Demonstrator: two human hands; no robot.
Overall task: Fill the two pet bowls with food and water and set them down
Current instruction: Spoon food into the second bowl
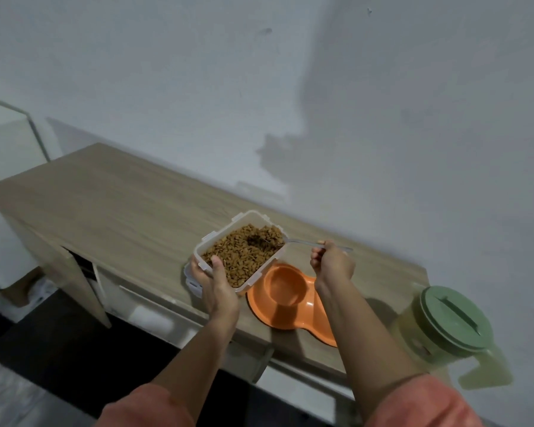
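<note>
A pale, blotched wall (383,118) rises behind a long wooden cabinet top (121,204) whose light grain runs its length. Above this top the person's left hand (211,278) holds a clear plastic container (204,245) from beneath, thumb hooked over the near rim, the tub raised and tilted slightly. It is filled most of the way with brown pet kibble (241,251), with a darker hollow dug near its far corner. The right hand (332,261) is curled tightly round the handle of a metal spoon (302,241), whose bowl is sunk into that hollow. Just beneath the container lies its lid (191,283), only an edge showing past the left hand. Beside it, resting on the cabinet top under the right forearm, sits the orange double pet bowl (282,291); the visible well holds nothing, and the second well is hidden by the arm. Further right, near the cabinet's end, stands a translucent pitcher (444,343) with a green lid, its contents unclear through the cloudy wall.
</note>
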